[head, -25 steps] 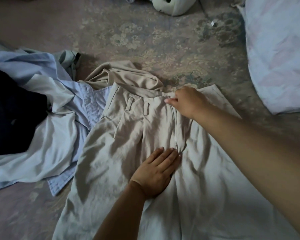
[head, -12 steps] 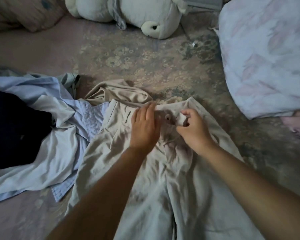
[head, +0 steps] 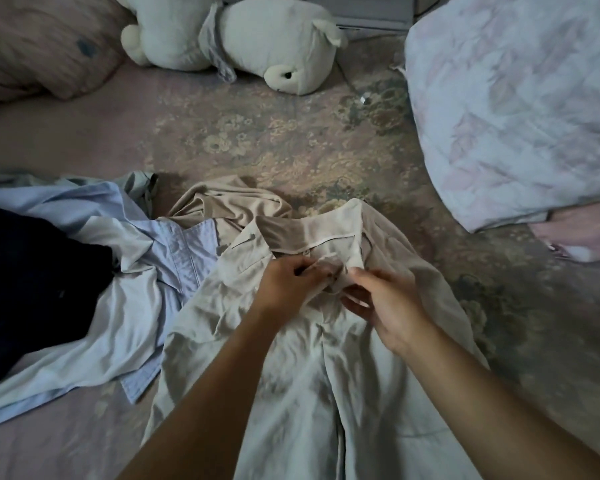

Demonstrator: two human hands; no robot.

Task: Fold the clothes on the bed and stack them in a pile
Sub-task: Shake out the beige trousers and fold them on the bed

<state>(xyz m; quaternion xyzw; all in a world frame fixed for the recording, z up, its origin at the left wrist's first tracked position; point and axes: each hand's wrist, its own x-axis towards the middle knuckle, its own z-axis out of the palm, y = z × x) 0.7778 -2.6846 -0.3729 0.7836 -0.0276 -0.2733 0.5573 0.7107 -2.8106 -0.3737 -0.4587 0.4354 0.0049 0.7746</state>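
Both hands have closed in on the waistband since the earlier frame, lifting its front open.

Blue shirt [head: 94, 271] lies left; left hand [head: 286, 287] and right hand [head: 385, 303] each pinch the fly of the beige trousers [head: 291, 393] spread mid-bed, probably fastening it before folding.

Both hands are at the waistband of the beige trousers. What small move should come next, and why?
Probably close the fly and lay the waistband flat. The left hand and right hand pinch its open flaps on the beige trousers, whose legs already lie spread out.
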